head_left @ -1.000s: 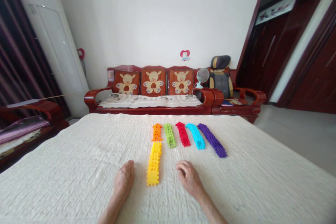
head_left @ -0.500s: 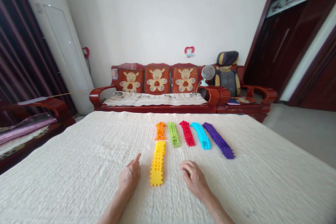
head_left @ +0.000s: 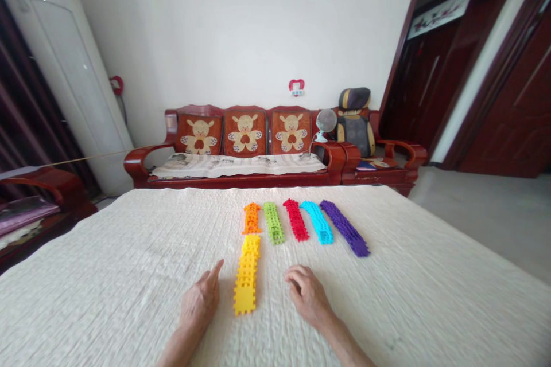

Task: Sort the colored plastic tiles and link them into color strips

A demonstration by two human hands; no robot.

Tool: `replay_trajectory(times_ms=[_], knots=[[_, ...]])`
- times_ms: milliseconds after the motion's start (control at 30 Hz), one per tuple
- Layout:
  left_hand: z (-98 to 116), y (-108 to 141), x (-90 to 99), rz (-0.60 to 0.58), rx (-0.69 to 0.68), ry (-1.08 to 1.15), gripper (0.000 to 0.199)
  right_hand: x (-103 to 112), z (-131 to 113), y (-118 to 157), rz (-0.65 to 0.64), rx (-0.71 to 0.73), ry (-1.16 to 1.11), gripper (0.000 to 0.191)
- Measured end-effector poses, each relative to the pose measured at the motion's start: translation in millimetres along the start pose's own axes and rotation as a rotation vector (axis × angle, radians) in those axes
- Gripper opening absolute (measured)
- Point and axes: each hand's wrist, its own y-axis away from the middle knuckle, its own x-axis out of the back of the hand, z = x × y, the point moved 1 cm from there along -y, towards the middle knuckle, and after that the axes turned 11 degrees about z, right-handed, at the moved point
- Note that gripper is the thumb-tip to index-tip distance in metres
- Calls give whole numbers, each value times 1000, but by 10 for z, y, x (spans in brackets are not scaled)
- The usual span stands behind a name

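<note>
My left hand (head_left: 200,300) rests on the pale quilted cover, index finger stretched forward and nothing seen in it. Just right of it lies a row of overlapping yellow interlocking plastic blocks (head_left: 245,278), touched by neither hand. On the other side of that row, my right hand (head_left: 307,292) lies on the cover with its fingers loosely bent and no object visible in it. Beyond the hands are similar rows of orange blocks (head_left: 252,219), green blocks (head_left: 274,223), red blocks (head_left: 296,221), light blue blocks (head_left: 317,222) and purple blocks (head_left: 345,229).
The quilted cover (head_left: 129,252) spreads over the whole table. Behind its far edge stands a wooden sofa (head_left: 232,182) with bear cushions and a small fan (head_left: 326,121). A wooden armchair (head_left: 408,155) is at the right, another armrest (head_left: 55,180) at the left.
The whole scene has shifted left in view as the camera turned slightly right. Both hands and the block rows keep nearly the same places relative to one another.
</note>
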Motion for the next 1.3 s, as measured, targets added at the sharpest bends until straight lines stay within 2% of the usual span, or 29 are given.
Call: replay_trajectory(times_ms=[300,467,700,833,967,1067,1200,1300], knots=[[-45,1,-78,53,-15,-7,45,8,-10,0,9,-5,2,24],[-24,-3,-49,24,-15,-5,43,26,-45,-10,14,4,12,24],[18,0,-1,30,12,-9,40,10,86,-60,10,-4,42,23],[28,2,15,24,10,7,41,19,131,-201,15,-49,143,25],[34,2,21,26,28,33,40,-65,83,-343,-24,-5,300,24],[27,-2,6,23,37,56,40,-150,100,-382,38,-59,319,27],[-7,0,-17,25,72,111,40,-182,216,-376,141,-154,200,33],[-21,-1,8,114,111,201,39,-158,266,-371,152,-172,134,35]])
